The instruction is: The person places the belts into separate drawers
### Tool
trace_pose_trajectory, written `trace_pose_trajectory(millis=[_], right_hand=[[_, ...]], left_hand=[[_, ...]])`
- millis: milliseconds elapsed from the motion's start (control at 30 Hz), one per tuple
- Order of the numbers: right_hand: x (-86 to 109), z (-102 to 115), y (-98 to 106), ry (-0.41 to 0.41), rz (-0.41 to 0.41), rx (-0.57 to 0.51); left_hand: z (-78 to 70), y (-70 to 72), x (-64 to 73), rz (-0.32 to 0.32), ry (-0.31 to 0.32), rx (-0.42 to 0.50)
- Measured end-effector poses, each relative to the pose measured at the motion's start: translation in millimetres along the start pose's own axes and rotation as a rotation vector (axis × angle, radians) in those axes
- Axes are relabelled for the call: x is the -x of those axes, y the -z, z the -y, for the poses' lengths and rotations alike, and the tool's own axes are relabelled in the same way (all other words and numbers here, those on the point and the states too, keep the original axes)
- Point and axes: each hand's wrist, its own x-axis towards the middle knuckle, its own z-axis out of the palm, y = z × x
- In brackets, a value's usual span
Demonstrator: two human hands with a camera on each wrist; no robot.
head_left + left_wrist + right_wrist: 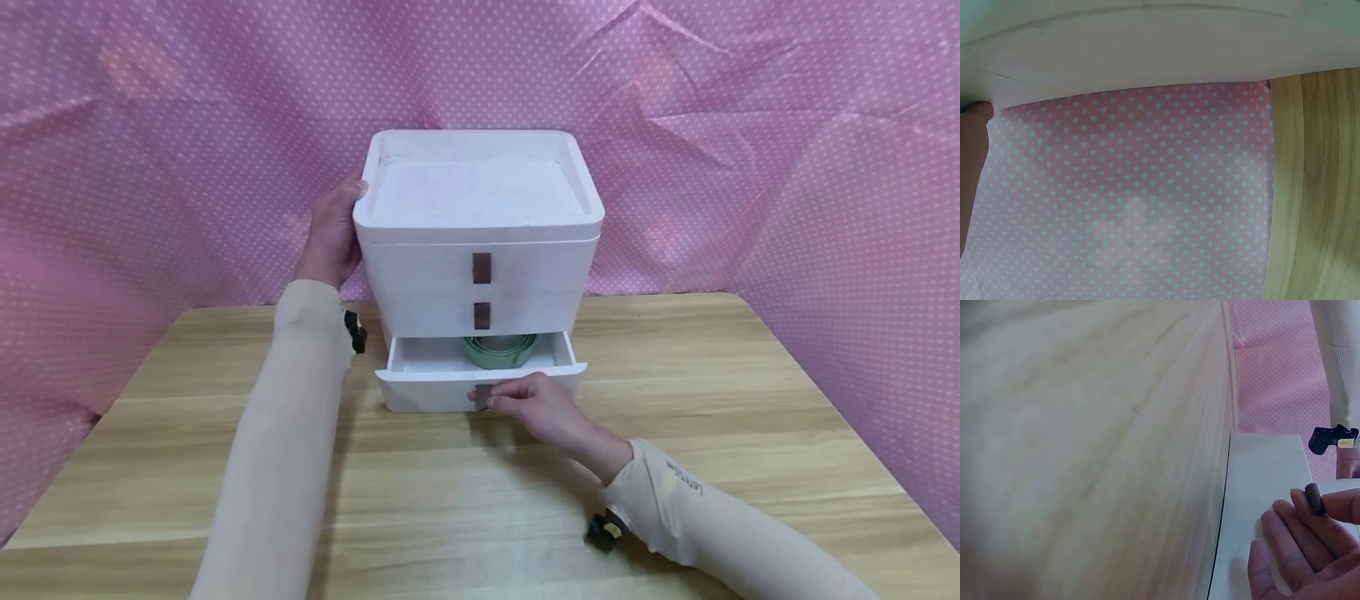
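Note:
A white drawer cabinet (pixel 480 187) stands on the table. Its bottom drawer (pixel 427 392) is pulled out, and inside lies a coiled green strap that looks like a belt (pixel 497 357). My right hand (pixel 543 412) pinches the brown pull tab (pixel 1314 498) of that drawer between thumb and finger; in the right wrist view its other fingers (pixel 1300 540) lie extended near the white drawer front. Against the cabinet's left side rests my left hand (pixel 333 233), its thumb on the top rim. Most of the left hand is outside the left wrist view.
Two upper drawer fronts, each with a brown tab (pixel 482 268), are closed above. The wooden table (pixel 450 500) extends in front and to both sides. Pink dotted cloth (pixel 675 125) hangs close behind the cabinet and at both sides.

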Motion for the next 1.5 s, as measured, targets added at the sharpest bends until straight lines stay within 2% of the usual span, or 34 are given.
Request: trace_pose_trajectory(millis=[133,467,767,1233,1500], right_hand=[[-1.5,0.7,0.8,0.009,0.010,-0.021],[-3.2,1.4,2.0,0.012,0.000,0.029],[-5.4,-1.5,3.3,0.002,0.000,0.047],[-7.1,-2.7,3.8,0.018,0.019,0.013],[-5.8,-3.4,5.1,0.014,0.000,0.026]], left_hand=[[-0.2,-0.3,-0.2,0.005,-0.001,-0.009],[-1.2,1.3,1.1,-0.002,-0.019,-0.019],[0.7,0.0,0.3,-0.031,-0.031,-0.013],[1.9,1.2,3.2,-0.051,-0.007,-0.042],[4.0,-1.1,2.5,-0.041,-0.034,-0.037]])
